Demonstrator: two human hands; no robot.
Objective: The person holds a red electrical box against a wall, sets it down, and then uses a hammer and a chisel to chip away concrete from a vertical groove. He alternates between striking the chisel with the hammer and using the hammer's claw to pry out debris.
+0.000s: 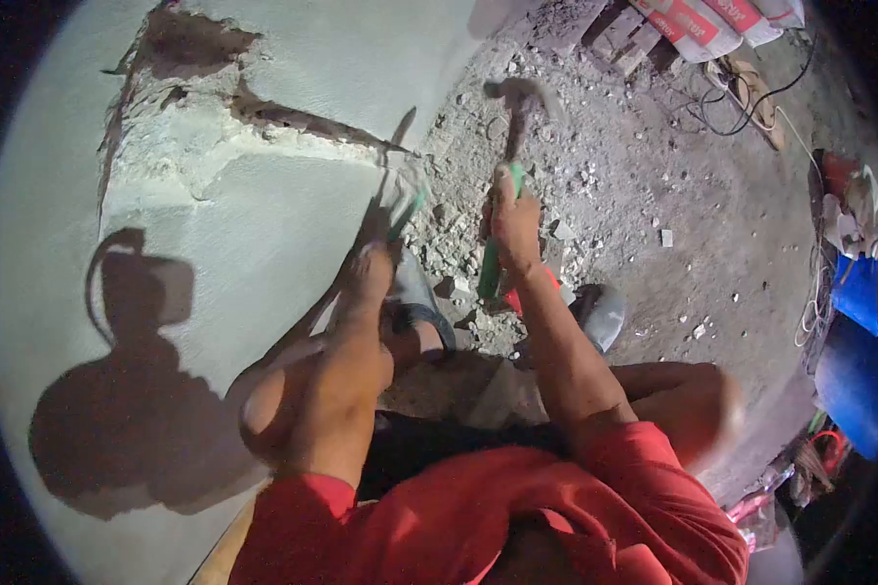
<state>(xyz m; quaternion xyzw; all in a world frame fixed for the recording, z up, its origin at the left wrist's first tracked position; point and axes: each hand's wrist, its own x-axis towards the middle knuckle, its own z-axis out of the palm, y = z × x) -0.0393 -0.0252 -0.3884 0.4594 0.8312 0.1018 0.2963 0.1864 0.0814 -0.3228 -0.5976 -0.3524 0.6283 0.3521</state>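
Note:
My right hand (517, 229) is wrapped round the green handle of a claw hammer (514, 136). The hammer's head points away from me, above the rubble. At the foot of the wall, my left hand (371, 271) is closed on what looks like a chisel (406, 216) with a green grip. Motion blurs this tool, and its tip lies near the broken edge of the plaster. A chipped-out groove (312, 132) runs along the pale wall (283, 210) and ends close to the chisel.
Broken masonry and dust (585, 175) cover the floor ahead. Printed bags (693, 24) lie at the upper right, near a sandal (756, 102) and a black cable (751, 122). Blue material (854, 370) lies on the right. A red object (546, 288) is between my feet.

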